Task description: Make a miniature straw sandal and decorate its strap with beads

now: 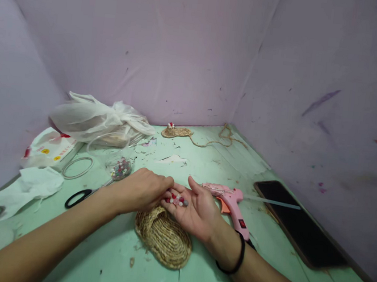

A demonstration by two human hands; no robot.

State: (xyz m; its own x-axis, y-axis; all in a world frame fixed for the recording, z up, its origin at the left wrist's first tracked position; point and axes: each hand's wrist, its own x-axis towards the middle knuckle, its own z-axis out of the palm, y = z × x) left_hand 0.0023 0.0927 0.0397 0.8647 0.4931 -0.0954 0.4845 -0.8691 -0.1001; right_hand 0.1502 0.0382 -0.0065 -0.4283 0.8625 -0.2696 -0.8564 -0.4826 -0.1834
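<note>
Palm up, my right hand (199, 211) is open, with several small red, white, pink and grey beads (177, 199) resting on its fingers. My left hand (146, 190) is closed at the fingertips of my right hand, beside the beads; its own fingertips are mostly hidden, and I cannot make out what they hold. Just below both hands a woven straw slipper (166, 239) lies on the green table (115, 259). Behind my left hand is a clear bag of mixed beads (120, 168).
A pink glue gun (232, 201) and a black phone (301, 224) lie at the right. Scissors (79, 198), a metal ring (78, 168) and white plastic bags (99, 120) are at the left. Near the back wall sits a small slipper (177, 133) with twine (208, 144).
</note>
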